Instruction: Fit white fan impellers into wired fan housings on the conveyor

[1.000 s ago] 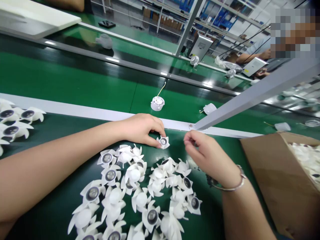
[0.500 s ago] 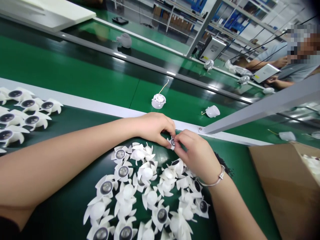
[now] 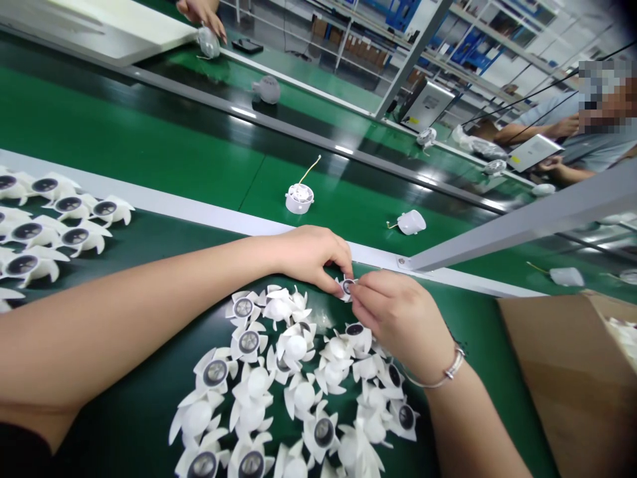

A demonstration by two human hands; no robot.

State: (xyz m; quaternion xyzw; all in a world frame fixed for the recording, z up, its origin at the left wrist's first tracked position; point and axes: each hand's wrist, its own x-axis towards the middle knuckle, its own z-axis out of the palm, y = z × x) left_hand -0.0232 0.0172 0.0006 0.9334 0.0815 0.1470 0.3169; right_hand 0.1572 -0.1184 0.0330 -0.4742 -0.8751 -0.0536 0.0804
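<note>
My left hand (image 3: 316, 255) pinches a small white fan impeller (image 3: 348, 287) by its edge, the dark-ringed hub facing up. Closed thumb and fingers of my right hand (image 3: 403, 315) meet at that hub; whatever they hold is hidden. Below both hands, many loose white impellers (image 3: 303, 395) lie crowded on the dark green work surface, some hub up, others with the smooth dome up. My right wrist wears a bracelet and covers most of a pile of small black pieces.
Rows of larger white impellers (image 3: 30, 232) lie at the left. A cardboard box (image 3: 557, 358) stands at the right, beside a slanted metal post (image 3: 527, 212). White fan housings (image 3: 299, 198) with wires rest on the green conveyor (image 3: 199, 159). Another person's hand (image 3: 204, 16) is across the line.
My right hand has shifted slightly right and down, its fingertips now over the hub. The nearby housings have slid left on the conveyor. Another person's hand has appeared at the top with a housing.
</note>
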